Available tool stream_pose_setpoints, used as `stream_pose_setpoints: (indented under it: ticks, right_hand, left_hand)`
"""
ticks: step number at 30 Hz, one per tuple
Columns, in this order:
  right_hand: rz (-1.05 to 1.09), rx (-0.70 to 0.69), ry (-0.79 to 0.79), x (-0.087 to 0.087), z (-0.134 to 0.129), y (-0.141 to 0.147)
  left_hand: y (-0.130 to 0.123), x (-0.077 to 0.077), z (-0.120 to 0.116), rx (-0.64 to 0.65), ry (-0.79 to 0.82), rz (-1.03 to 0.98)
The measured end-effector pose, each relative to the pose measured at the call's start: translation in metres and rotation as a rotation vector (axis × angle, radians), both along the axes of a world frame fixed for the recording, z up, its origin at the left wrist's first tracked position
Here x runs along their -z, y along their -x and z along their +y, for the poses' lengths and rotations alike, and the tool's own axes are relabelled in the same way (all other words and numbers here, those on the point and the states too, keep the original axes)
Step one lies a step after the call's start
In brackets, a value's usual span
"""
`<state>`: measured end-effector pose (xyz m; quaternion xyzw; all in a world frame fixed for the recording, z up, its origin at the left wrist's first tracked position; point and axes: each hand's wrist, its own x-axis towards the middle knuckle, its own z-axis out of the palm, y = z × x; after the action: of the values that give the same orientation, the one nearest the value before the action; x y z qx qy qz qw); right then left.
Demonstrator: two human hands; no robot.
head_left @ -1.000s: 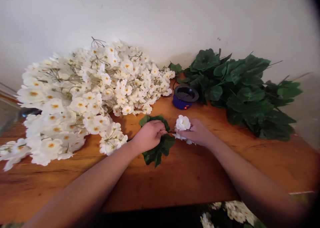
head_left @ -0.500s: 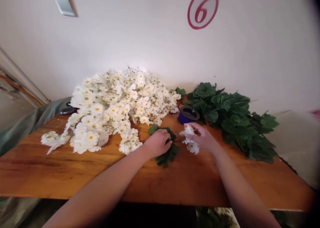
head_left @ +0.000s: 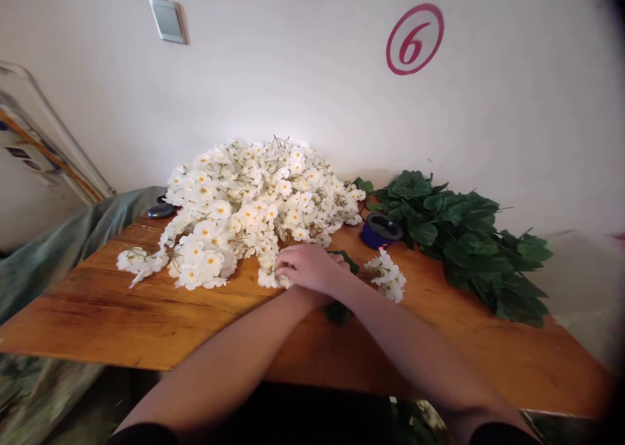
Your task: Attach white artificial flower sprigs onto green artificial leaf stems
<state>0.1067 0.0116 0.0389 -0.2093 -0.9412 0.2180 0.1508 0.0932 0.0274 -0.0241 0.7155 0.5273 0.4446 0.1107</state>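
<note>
My left hand is closed on a sprig of green leaves, mostly hidden beneath my right wrist. A cluster of small white flowers sticks out to the right of those leaves; whether its stem is in my left hand is hidden. Crossing over the left, my right hand has its fingers bent round a white flower sprig at the front of the flower heap. Its fingertips are partly out of sight among the petals.
A big heap of white flowers with yellow centres covers the table's back left. Behind my hands stands a blue spool. Green leaf sprigs lie piled at right. A dark rounded object sits at the table's left edge, against the wall.
My right hand has let go of the white flower cluster on the right and swung left across my left hand to the flower heap. The view has shifted slightly.
</note>
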Motion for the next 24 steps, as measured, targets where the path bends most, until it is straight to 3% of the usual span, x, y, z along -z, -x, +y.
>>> stream_pose_setpoints:
  ticks: [3, 6, 9, 11, 15, 20, 24]
  right_hand:
    - [0.305, 0.145, 0.167, -0.004, 0.016, -0.035]
    - [0.651, 0.352, 0.453, -0.004, 0.026, -0.079]
    - [0.846, 0.459, 0.767, 0.006, 0.029, -0.106]
    - [0.943, 0.482, 0.879, 0.016, 0.029, -0.111]
    - [0.951, 0.525, 0.949, 0.036, 0.023, -0.105]
    - [0.782, 0.515, 0.900, 0.049, 0.016, -0.101]
    - [0.736, 0.478, 0.795, 0.044, 0.016, -0.106]
  left_hand:
    - [0.006, 0.008, -0.005, 0.039, -0.008, 0.035]
    - [0.014, 0.012, -0.012, 0.113, -0.032, 0.052]
    - [0.021, 0.006, -0.016, 0.181, -0.128, -0.043]
    - [0.025, -0.001, -0.017, 0.190, -0.159, -0.129]
    - [0.025, -0.008, -0.020, 0.243, -0.065, -0.239]
    - [0.019, 0.002, -0.020, 0.317, 0.134, -0.372]
    - [0.020, 0.006, -0.015, 0.220, 0.002, -0.350]
